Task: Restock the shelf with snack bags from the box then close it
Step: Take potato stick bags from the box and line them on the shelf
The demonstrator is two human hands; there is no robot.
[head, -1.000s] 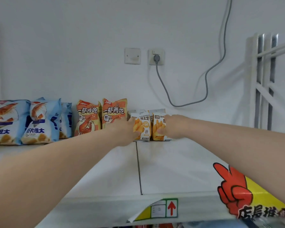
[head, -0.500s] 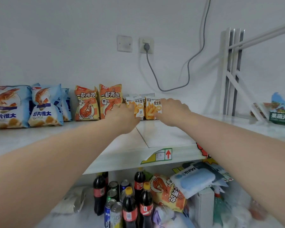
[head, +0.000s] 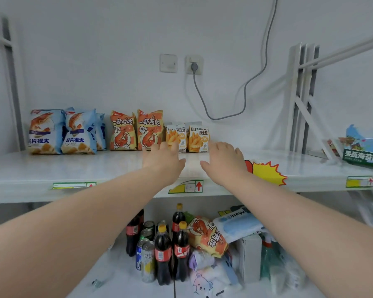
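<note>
Two small yellow fries bags stand upright at the back of the white shelf (head: 108, 168): the left fries bag (head: 177, 134) and the right fries bag (head: 198, 138). My left hand (head: 164, 160) hovers just in front of the left one, fingers spread, holding nothing. My right hand (head: 222, 162) is a little to the right of the right bag, also spread and empty. Left of them stand two orange shrimp snack bags (head: 136, 131) and blue shrimp chip bags (head: 63, 132). The box is out of view.
A green seaweed snack pack (head: 363, 151) lies at the shelf's right end beside white metal frame bars (head: 299, 93). A grey cable (head: 224, 104) hangs from the wall socket. On the lower shelf stand cola bottles (head: 170, 248), cans, an orange snack bag (head: 207, 235) and a mask pack.
Both hands have let go of the fries bags and drawn back toward me with fingers spread. The view has pulled back and tilted down, showing the lower shelf.
</note>
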